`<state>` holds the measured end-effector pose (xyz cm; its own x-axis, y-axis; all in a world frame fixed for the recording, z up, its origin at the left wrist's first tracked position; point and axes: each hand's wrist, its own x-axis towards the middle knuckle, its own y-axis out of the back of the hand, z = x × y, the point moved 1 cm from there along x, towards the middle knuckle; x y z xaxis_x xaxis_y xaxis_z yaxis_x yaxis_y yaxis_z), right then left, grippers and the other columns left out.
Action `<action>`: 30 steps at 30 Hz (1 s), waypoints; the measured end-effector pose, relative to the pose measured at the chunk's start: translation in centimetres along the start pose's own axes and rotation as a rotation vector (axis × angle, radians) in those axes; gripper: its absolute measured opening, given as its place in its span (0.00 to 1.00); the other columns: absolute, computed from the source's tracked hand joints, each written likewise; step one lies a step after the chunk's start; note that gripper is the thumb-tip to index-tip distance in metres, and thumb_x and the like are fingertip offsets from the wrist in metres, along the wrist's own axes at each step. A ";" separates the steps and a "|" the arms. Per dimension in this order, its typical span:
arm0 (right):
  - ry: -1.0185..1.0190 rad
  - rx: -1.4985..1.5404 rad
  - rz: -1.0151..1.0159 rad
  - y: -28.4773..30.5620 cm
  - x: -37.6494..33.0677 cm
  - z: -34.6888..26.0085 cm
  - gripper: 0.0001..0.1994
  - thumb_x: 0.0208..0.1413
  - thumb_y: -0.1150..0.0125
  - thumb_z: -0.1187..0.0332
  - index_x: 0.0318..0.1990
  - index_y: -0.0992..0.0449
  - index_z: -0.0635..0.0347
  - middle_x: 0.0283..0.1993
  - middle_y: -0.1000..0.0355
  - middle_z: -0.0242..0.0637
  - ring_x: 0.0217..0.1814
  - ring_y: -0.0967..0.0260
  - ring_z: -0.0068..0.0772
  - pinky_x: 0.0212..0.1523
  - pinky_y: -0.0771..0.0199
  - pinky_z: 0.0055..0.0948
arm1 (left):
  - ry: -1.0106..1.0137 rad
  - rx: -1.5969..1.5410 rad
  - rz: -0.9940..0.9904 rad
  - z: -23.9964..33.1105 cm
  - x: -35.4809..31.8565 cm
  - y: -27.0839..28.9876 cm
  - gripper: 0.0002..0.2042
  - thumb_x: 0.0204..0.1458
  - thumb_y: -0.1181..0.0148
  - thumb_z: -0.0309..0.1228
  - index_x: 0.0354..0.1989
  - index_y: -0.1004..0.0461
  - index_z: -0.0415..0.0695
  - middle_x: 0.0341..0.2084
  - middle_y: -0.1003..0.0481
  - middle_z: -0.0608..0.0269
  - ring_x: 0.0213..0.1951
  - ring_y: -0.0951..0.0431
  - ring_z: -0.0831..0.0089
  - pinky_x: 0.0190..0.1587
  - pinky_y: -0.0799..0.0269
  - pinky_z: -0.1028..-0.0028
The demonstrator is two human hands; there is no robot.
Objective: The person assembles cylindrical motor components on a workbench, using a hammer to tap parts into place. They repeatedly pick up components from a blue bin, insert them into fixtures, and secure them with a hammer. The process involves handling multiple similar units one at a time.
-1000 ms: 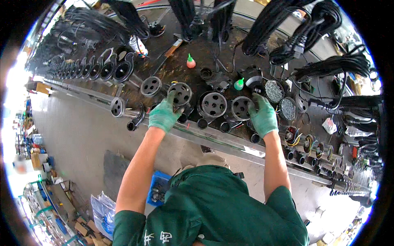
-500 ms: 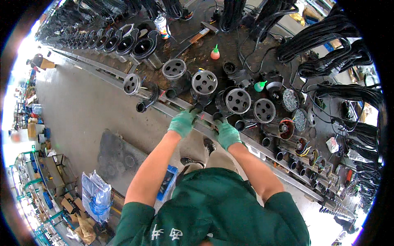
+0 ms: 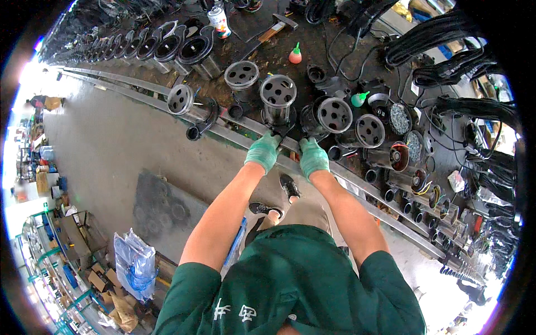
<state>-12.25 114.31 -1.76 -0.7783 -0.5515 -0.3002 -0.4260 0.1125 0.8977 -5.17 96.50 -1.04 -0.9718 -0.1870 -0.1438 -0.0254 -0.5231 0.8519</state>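
The head view looks down past our green shirt and bare forearms to both hands, in pale green knit gloves, set side by side at the near edge of the long dark metal table [image 3: 357, 184]. Our left hand [image 3: 263, 151] has its fingers curled down over the edge rail; our right hand [image 3: 312, 157] does the same just beside it. Whether either set of fingers is clamped on a small part or only on the rail, we cannot tell, since the gloves hide it.

The upright grey metal cylinder with a perforated round top [image 3: 278, 99] stands just beyond the two hands, on the table, apart from the fingers. To work it well, we judge we should keep both hands level, square to the cylinder, and steady its dark base plate against the rail so it does not tip toward the floor.

Near us on the floor lie a clear plastic bag with blue contents [image 3: 134, 262] and brown cardboard boxes [image 3: 111, 296] at lower left. Farther, on the table, stand a small red bottle with a green nozzle [image 3: 295, 54] and a green one [image 3: 359, 99]. Farthest is a white spray can with a coloured label [image 3: 219, 18]
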 end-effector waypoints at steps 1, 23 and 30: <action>-0.002 0.006 0.007 0.1 0.0 -0.1 0.16 0.58 0.49 0.74 0.54 0.27 0.56 0.57 0.31 0.52 0.51 0.23 0.56 0.49 0.20 0.47 | 0.014 0.009 -0.026 0.3 -0.4 0.5 0.09 0.55 0.41 0.27 0.45 0.23 0.46 0.46 0.26 0.46 0.45 0.22 0.43 0.45 0.25 0.51; 0.039 0.072 0.075 -3.9 -7.3 -2.8 0.13 0.57 0.42 0.66 0.49 0.26 0.56 0.49 0.28 0.50 0.45 0.23 0.56 0.43 0.20 0.51 | -0.149 -0.061 -0.049 -6.0 -8.6 -1.5 0.11 0.53 0.41 0.26 0.45 0.23 0.45 0.38 0.21 0.48 0.40 0.22 0.44 0.41 0.26 0.53; 0.018 0.182 0.040 -5.4 -8.7 -4.0 0.13 0.56 0.43 0.70 0.49 0.27 0.56 0.53 0.29 0.50 0.45 0.24 0.60 0.43 0.22 0.53 | -0.097 -0.063 -0.105 -7.0 -9.4 -2.5 0.09 0.54 0.40 0.28 0.43 0.24 0.44 0.36 0.21 0.48 0.37 0.22 0.44 0.39 0.26 0.55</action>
<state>-1.37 115.22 -2.69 -0.7885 -0.5583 -0.2580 -0.4728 0.2818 0.8349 5.68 93.79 -5.36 -0.9827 -0.0486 -0.1786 -0.1165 -0.5871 0.8011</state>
